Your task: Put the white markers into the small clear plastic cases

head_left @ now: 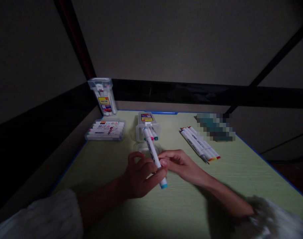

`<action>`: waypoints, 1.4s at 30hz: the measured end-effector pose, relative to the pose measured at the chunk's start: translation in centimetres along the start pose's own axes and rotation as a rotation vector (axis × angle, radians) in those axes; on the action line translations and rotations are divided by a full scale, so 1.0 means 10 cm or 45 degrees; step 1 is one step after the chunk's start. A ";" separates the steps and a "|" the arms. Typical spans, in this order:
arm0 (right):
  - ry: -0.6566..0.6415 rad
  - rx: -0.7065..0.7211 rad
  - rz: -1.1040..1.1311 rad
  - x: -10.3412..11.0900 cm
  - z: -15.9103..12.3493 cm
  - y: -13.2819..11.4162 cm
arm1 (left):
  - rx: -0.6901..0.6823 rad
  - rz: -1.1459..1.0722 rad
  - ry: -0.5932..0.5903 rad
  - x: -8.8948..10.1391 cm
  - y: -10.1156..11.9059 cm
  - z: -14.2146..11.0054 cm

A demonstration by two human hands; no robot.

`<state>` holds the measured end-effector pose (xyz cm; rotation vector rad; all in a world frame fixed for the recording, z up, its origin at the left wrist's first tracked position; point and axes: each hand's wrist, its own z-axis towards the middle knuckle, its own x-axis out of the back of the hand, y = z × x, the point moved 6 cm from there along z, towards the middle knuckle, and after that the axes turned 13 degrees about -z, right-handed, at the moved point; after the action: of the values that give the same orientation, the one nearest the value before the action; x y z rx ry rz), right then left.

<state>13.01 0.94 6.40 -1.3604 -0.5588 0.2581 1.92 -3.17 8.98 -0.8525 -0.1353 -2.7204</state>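
A white marker [152, 151] with a light-blue end is held slanted above the middle of the table. My left hand [142, 176] grips its lower part between thumb and fingers. From the other side my right hand [182, 166] is closed, its thumb and fingertips pinching the marker at about the same spot. Just behind the marker lies a clear plastic marker case [146, 118] on its side, its open end toward me and a few markers showing inside. Its clear lid [141, 147] is partly hidden behind my hands and the marker.
Several white markers [199, 144] lie side by side on the right of the pale table [111, 209]. Beyond them is a blurred-out flat object [214, 127]. At the left are a flat marker box [105, 130] and an upright marker case [104, 98], near the wall.
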 end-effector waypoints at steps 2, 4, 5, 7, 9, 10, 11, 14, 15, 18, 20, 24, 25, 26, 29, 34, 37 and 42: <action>-0.012 -0.008 0.002 -0.01 0.00 0.02 | 0.005 -0.006 0.005 0.00 -0.01 0.00; -0.005 -0.015 0.003 0.00 0.00 0.03 | -0.001 0.001 0.013 0.00 0.00 0.00; 0.000 -0.021 0.004 0.00 0.00 0.04 | 0.001 0.012 0.018 0.00 0.00 0.00; 0.005 -0.033 0.015 0.00 0.01 0.06 | 0.017 0.036 0.016 -0.01 -0.01 -0.02; -0.003 -0.043 0.032 -0.01 0.01 0.06 | 0.058 0.051 0.014 -0.03 -0.03 -0.04; -0.008 -0.044 0.041 -0.01 0.01 0.07 | 0.090 0.057 0.016 -0.04 -0.05 -0.05; -0.013 -0.040 0.047 -0.02 0.01 0.06 | 0.102 0.060 0.016 -0.05 -0.06 -0.06; -0.026 -0.025 0.048 -0.01 0.01 0.06 | 0.155 0.065 0.049 -0.04 -0.09 -0.05; -0.029 -0.022 0.044 -0.01 0.01 0.05 | 0.159 0.064 0.057 -0.03 -0.10 -0.03; -0.045 -0.022 0.029 -0.01 0.01 0.05 | 0.131 0.048 0.076 -0.01 -0.08 0.02; -0.051 -0.023 0.019 -0.02 0.01 0.05 | 0.132 0.034 0.094 0.01 -0.08 0.04; -0.045 -0.027 -0.013 -0.03 0.01 0.01 | 0.192 0.015 0.088 0.03 -0.11 0.04; -0.032 -0.035 -0.031 -0.02 0.00 0.01 | 0.208 0.014 0.077 0.03 -0.12 0.04; -0.011 -0.046 -0.057 -0.01 0.00 0.01 | 0.221 0.014 0.065 0.03 -0.13 0.04; 0.074 -0.072 -0.162 0.05 0.00 0.03 | 0.255 0.003 0.049 0.04 -0.15 0.03; 0.106 -0.074 -0.274 0.05 0.00 0.11 | 0.303 -0.034 0.082 0.05 -0.19 0.03; 0.072 -0.066 -0.305 0.03 0.00 0.14 | 0.321 -0.050 0.098 0.05 -0.20 0.03; 0.010 -0.065 -0.345 0.01 -0.01 0.16 | 0.366 -0.052 0.087 0.03 -0.23 0.00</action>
<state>13.34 1.24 4.85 -1.3168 -0.7393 0.0185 1.01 -1.03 9.11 -0.6800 -0.5205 -2.6734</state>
